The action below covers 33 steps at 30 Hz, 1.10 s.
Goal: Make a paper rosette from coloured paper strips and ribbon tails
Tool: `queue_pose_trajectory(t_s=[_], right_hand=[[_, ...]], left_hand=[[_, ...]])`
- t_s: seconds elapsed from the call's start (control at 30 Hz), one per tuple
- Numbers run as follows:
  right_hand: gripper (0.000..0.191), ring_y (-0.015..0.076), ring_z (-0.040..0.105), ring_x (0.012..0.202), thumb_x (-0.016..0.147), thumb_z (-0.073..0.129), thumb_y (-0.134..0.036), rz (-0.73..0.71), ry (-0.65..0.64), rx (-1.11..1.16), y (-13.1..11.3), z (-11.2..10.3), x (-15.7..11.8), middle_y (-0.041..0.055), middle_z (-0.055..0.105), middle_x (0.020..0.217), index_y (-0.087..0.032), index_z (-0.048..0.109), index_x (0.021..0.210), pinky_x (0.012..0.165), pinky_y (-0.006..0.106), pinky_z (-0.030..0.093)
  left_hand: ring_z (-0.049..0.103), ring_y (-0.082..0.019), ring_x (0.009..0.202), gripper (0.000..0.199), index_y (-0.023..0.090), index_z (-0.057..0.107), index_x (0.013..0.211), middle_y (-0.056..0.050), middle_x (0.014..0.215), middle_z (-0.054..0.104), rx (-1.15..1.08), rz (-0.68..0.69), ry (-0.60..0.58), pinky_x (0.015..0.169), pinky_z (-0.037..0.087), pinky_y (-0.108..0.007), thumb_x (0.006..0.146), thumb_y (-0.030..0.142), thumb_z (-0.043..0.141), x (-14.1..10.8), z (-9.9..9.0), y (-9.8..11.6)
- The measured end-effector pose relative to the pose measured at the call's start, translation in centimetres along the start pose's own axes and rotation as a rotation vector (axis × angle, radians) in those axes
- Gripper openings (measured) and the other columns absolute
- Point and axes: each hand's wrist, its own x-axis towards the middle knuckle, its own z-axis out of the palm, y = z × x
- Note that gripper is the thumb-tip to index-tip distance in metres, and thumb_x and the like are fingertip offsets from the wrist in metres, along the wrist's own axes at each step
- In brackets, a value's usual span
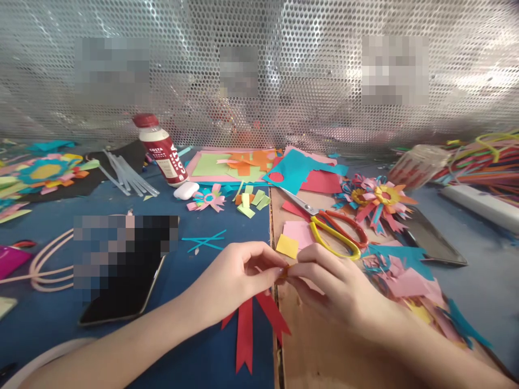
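My left hand (237, 275) and my right hand (334, 283) meet near the seam in the table. Both are closed, with fingertips pinched together on a small orange-yellow piece of paper (287, 269), mostly covered by the fingers. Red paper strips (244, 337) with notched ends stick out from under my left hand; their upper ends are hidden, and I cannot tell whether the hand touches them. Just beyond the fingertips lie a yellow paper square (287, 246) and a pink paper piece (298, 233). Scissors (334, 232) with yellow and red handles rest beyond my right hand.
A phone (133, 270) and a coiled cable (44, 265) are on the left. A bottle (164, 151) stands near the perforated metal wall (308, 97). Paper flowers (381, 197), paper scraps (409, 281) and a dark tray (436, 237) lie on the right.
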Motion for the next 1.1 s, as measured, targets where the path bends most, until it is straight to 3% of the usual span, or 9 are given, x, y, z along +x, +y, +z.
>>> queue_pose_trajectory(t_s=[0.2,0.63,1.1], right_hand=[[0.026,0.0133,0.053,0.078,0.085,0.056,-0.018,0.138,0.076,0.188,0.0,0.5,0.4,0.0064,0.052,0.094,-0.017,0.051,0.110,0.059,0.025,0.047],[0.013,0.0104,0.051,0.062,0.085,0.057,-0.021,0.266,0.092,0.375,-0.2,-0.2,0.9,0.0033,0.056,0.080,-0.018,0.061,0.096,0.048,0.022,0.044],[0.011,0.0110,0.051,0.062,0.085,0.057,-0.028,0.509,-0.020,0.483,-0.7,-0.8,1.4,0.0004,0.058,0.073,-0.020,0.061,0.078,0.050,0.023,0.040]], left_hand=[[0.064,-0.015,0.079,0.011,0.021,0.066,0.087,0.001,0.084,0.070,0.087,0.018,0.030,0.073,0.049,-0.025,0.079,0.023,0.058,-0.3,0.0,-0.1],[0.062,-0.018,0.082,0.015,0.019,0.066,0.091,-0.003,0.087,0.069,0.095,0.043,-0.004,0.074,0.048,-0.028,0.080,0.024,0.057,-0.5,0.1,0.5],[0.062,-0.016,0.085,0.013,0.018,0.065,0.089,-0.002,0.088,0.069,0.009,-0.010,-0.010,0.076,0.048,-0.025,0.077,0.020,0.061,-0.3,-0.1,0.5]])
